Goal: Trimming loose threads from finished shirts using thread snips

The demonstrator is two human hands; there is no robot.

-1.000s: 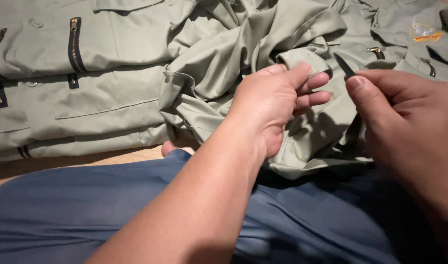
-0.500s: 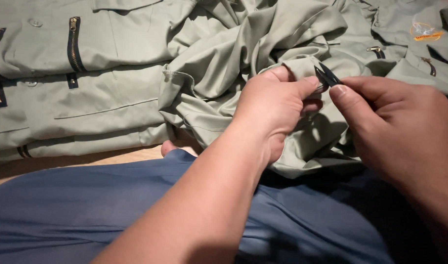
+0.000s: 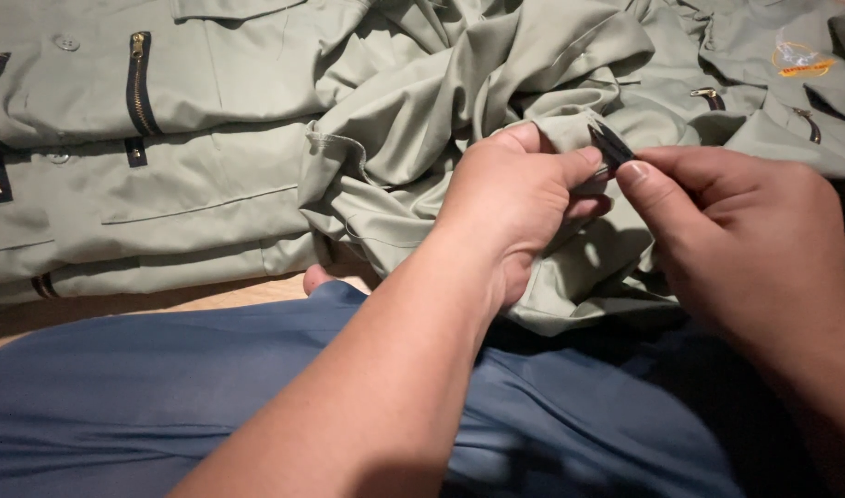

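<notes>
olive fabric fold (image 3: 570, 198) sits pinched in my left hand (image 3: 519, 207); my right hand (image 3: 726, 221) grips small black snips (image 3: 609, 145), tips angled up-left, touching the fold.

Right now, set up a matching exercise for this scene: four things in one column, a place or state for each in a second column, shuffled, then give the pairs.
Things:
1. left hand
2. right hand
3. black zipper
4. orange emblem

Places or states:
A. top right corner, on the green cloth
B. holds a small dark snipping tool
C. pinches a fold of the green garment
D. upper left, upright on a folded garment

Pairs: 1-C, 2-B, 3-D, 4-A
</notes>
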